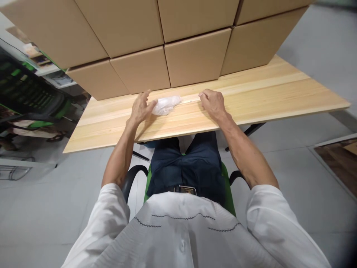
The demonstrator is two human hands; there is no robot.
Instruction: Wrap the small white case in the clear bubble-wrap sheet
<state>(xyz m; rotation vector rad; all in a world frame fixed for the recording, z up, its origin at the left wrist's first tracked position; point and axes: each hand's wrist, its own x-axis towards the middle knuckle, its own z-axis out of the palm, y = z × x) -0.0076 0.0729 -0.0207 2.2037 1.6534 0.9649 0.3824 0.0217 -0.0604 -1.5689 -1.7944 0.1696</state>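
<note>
A crumpled, translucent plastic bag lies on the light wooden table. My left hand is at the bag's left end, its fingers apart and the thumb touching or nearly touching the plastic. To the right of the bag, my right hand is closed above the wood, with a small pale tip showing at its fingers; what it grips is too small to name. A tiny dark speck lies on the wood between the bag and my right hand.
Cardboard boxes stand stacked in two rows along the table's far side. A dark chair and shelves are at the left. A green chair with black armrests is beneath me.
</note>
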